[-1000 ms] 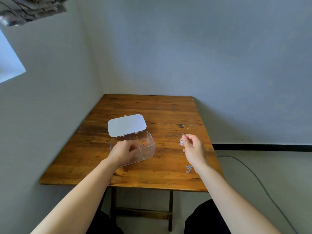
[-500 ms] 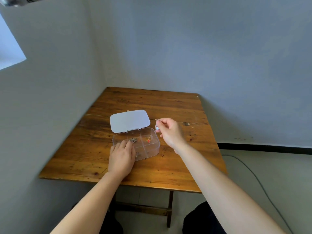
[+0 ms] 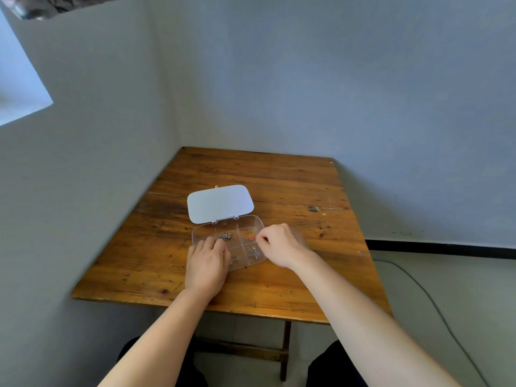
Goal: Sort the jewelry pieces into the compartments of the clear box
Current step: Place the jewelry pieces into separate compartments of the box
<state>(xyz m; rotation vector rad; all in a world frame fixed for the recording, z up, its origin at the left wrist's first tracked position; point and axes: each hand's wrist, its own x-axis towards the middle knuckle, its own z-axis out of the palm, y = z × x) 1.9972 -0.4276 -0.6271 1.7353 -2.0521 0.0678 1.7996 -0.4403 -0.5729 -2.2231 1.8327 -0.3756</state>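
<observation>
Two hands at clear box (image 3: 203, 233), left hand (image 3: 206, 263) flat on it, right hand (image 3: 282, 245) pinched, contents unclear

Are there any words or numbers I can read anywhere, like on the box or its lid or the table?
None: no words, numbers, brands or signs can be read in this view.
Clear box: no label or print shows.
Lid: plain and pale, nothing written on it.
Wooden table: only wood grain and dark marks.
Jewelry pieces: too small to tell if anything is stamped on them.
</observation>
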